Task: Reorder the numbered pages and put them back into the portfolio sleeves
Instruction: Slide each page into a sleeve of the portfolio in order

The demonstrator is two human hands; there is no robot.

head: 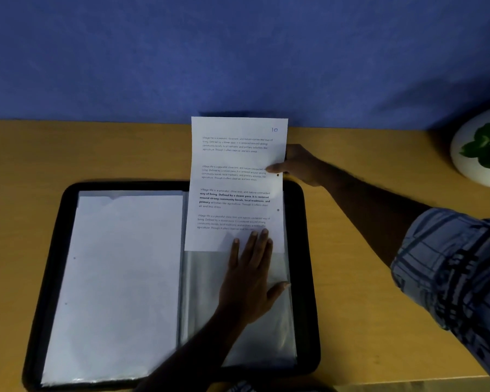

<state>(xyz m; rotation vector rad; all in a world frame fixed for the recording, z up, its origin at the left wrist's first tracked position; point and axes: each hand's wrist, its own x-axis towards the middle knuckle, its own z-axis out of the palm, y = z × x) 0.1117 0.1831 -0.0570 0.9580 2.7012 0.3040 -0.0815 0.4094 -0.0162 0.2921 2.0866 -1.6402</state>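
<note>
A black portfolio (309, 267) lies open on the wooden desk. Its left sleeve (119, 278) shows the blank back of a sheet. A printed page (235, 179) marked 10 in its top right corner sticks partway out of the top of the clear right sleeve (277, 329). My right hand (297, 165) pinches the page's right edge, thumb on the front. My left hand (249, 275) lies flat with straight fingers on the right sleeve, fingertips over the page's bottom edge.
The desk (379, 321) ends against a blue wall (238, 52) just behind the page. A white pot with a green plant (484, 148) stands at the far right. My right forearm in a plaid sleeve (447, 273) crosses the desk's right side.
</note>
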